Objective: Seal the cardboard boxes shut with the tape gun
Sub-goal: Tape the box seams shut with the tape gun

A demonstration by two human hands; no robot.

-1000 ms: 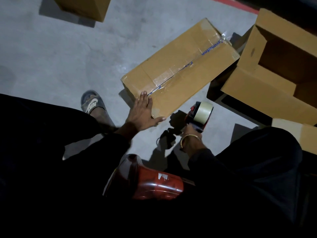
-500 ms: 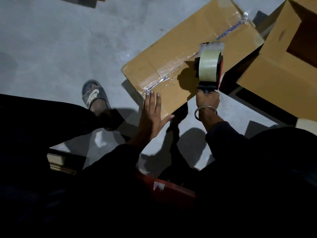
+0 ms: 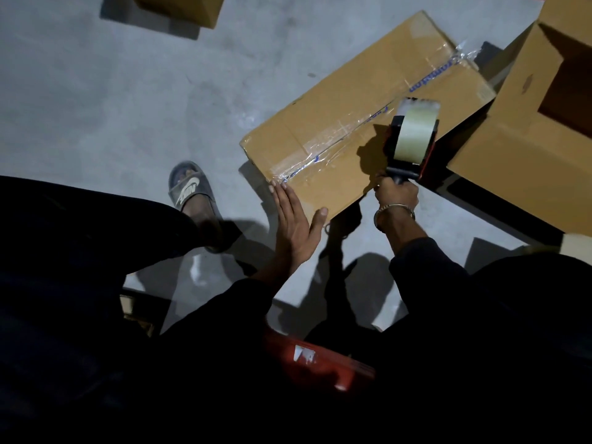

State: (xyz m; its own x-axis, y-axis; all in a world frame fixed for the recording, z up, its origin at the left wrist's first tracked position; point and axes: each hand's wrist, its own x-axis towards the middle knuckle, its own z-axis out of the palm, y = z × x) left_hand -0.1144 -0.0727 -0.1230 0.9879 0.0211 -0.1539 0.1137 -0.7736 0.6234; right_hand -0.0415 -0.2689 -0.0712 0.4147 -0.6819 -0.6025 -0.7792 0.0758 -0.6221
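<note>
A long closed cardboard box point(image 3: 362, 100) lies on the grey floor with clear tape along its centre seam. My left hand point(image 3: 293, 224) presses flat against the box's near end, fingers straight, thumb on the top edge. My right hand point(image 3: 396, 192) grips the handle of the tape gun point(image 3: 411, 144), which carries a roll of clear tape and is held upright over the box's near right part, just above the surface.
An open cardboard box point(image 3: 525, 149) stands at the right, touching the taped one. Another box point(image 3: 179, 6) sits at the top left. My sandalled foot point(image 3: 189, 189) is left of the box. A red stool point(image 3: 317, 363) is under me.
The tape gun rose from the floor beside the box to above the box's top. My left hand slid from the top surface to the near end face.
</note>
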